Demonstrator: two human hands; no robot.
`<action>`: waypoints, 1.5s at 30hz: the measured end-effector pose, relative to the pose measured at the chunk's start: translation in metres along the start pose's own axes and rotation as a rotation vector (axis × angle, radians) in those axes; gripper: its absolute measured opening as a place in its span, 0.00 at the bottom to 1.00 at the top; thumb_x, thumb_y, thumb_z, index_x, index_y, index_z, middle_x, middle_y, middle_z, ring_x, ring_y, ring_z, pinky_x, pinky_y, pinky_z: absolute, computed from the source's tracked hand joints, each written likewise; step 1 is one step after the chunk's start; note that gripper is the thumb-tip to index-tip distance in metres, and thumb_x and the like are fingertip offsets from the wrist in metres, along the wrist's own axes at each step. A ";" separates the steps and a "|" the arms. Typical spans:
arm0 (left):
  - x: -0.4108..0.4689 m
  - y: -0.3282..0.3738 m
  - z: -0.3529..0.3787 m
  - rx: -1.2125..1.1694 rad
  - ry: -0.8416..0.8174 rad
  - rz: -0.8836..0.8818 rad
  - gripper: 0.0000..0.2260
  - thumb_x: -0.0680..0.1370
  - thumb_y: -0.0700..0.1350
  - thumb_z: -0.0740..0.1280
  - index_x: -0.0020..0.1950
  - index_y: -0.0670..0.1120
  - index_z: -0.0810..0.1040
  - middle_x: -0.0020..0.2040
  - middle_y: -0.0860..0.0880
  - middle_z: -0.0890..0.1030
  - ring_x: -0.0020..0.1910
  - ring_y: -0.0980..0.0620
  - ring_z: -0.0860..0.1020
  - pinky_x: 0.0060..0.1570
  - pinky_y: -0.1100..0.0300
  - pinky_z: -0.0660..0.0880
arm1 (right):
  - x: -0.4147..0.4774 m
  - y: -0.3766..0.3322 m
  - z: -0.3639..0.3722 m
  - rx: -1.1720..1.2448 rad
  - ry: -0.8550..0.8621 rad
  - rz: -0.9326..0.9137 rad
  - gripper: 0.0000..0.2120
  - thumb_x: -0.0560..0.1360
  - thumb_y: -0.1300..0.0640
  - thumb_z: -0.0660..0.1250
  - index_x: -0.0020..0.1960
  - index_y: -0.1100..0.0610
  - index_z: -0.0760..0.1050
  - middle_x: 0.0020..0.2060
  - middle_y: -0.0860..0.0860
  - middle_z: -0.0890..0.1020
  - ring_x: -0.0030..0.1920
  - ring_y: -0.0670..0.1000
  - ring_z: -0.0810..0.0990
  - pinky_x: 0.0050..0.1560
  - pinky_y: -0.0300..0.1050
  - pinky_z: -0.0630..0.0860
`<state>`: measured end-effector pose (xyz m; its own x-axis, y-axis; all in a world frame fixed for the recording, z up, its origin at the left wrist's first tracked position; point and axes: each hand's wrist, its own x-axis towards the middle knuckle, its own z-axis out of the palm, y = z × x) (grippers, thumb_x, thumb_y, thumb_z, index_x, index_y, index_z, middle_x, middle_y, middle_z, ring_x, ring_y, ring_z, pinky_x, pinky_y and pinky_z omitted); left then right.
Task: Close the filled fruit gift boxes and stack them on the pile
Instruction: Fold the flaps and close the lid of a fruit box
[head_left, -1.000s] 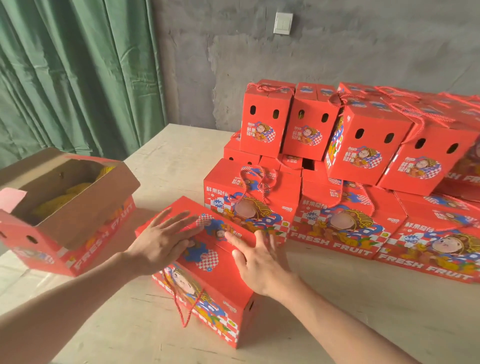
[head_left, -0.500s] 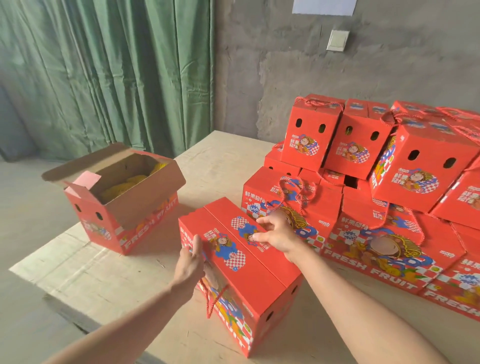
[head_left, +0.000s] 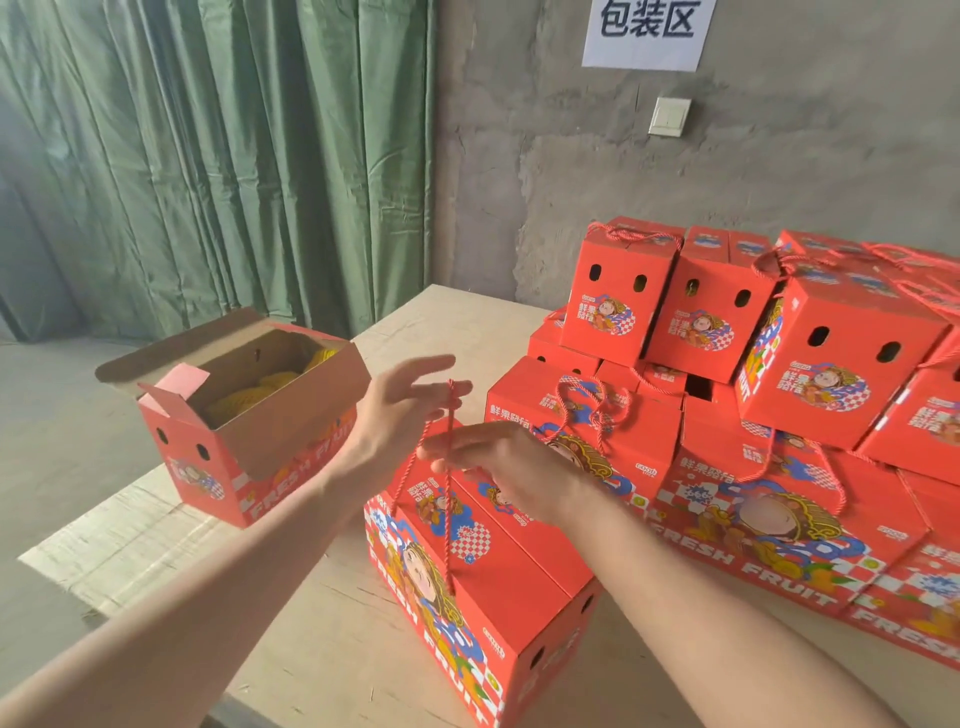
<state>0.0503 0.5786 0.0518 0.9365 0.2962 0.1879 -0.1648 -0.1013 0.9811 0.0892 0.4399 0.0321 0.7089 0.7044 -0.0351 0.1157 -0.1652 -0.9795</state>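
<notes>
A closed red gift box (head_left: 498, 577) lies on the plywood table (head_left: 156, 545) in front of me. Its red rope handle (head_left: 448, 519) is pulled up into a tall loop. My left hand (head_left: 395, 415) pinches the top of that loop with its fingertips, the other fingers spread. Just over the lid, my right hand (head_left: 509, 473) has its fingers nearly straight and pointing left, and they touch the rope. A second box (head_left: 234, 467) stands open at the left with yellow netted fruit (head_left: 260, 395) inside. The pile of closed red boxes (head_left: 779, 415) fills the right.
The pile is two layers high, with loose rope handles lying on top. The table's left edge (head_left: 62, 577) drops to the floor. Behind are a green curtain (head_left: 208, 156) and a grey wall with a paper sign (head_left: 647, 31) and a switch (head_left: 669, 117).
Both hands have left the box's lid and side. The rope handle, which hung down the front, is now lifted above the box by my left hand. The camera has tilted up.
</notes>
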 end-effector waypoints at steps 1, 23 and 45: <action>0.001 -0.007 -0.001 0.049 0.011 0.008 0.15 0.77 0.31 0.61 0.60 0.43 0.77 0.47 0.45 0.84 0.46 0.48 0.82 0.51 0.54 0.78 | 0.000 -0.004 0.003 0.088 0.010 -0.012 0.09 0.75 0.68 0.64 0.44 0.57 0.80 0.37 0.50 0.83 0.39 0.45 0.81 0.40 0.36 0.75; -0.023 -0.094 -0.024 0.894 0.173 0.358 0.21 0.78 0.54 0.56 0.57 0.39 0.77 0.56 0.44 0.78 0.58 0.43 0.74 0.61 0.47 0.65 | 0.042 -0.088 -0.018 -0.328 0.396 -0.154 0.17 0.65 0.74 0.66 0.41 0.53 0.76 0.31 0.51 0.75 0.29 0.48 0.71 0.31 0.39 0.68; 0.044 -0.057 -0.053 0.864 -0.093 0.922 0.28 0.74 0.65 0.59 0.42 0.40 0.82 0.45 0.46 0.80 0.46 0.51 0.71 0.49 0.59 0.67 | 0.064 -0.141 -0.038 -0.772 0.662 -0.173 0.08 0.67 0.66 0.66 0.35 0.55 0.80 0.26 0.42 0.74 0.31 0.44 0.73 0.31 0.35 0.66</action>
<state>0.0844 0.6477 0.0065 0.6058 -0.2786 0.7452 -0.5432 -0.8292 0.1316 0.1444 0.4821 0.1754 0.8539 0.2782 0.4398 0.5025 -0.6605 -0.5578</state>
